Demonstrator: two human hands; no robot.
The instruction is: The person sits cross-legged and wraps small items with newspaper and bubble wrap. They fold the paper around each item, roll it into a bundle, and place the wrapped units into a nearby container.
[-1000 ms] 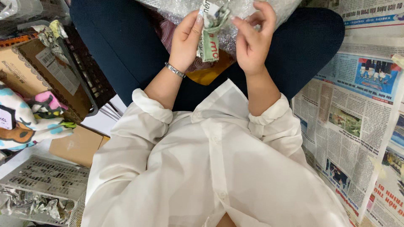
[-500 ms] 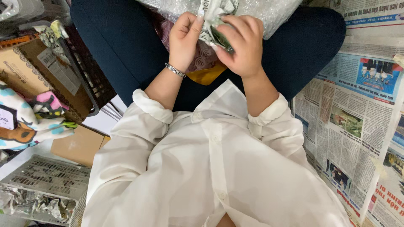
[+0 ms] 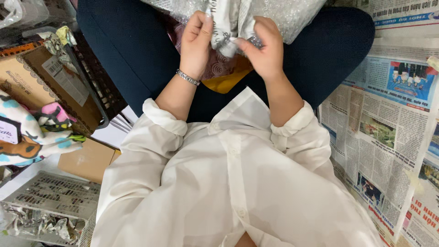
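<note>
Both hands' grip is closed on a crumpled paper wad at top centre, left hand and right hand having drawn together since a second ago, apparently wrapping something unseen over the bubble wrap, while the crate at left holds cardboard.

A white printed wrapper is pinched between the left hand and the right hand, in front of a silvery bubble-wrap bag laid across the lap. A brown cardboard box with a scalloped white edging is seen at the left, and a pale rectangular label is stuck on it. A plain brown carton is set below it, near a patterned soft pouch.
</note>
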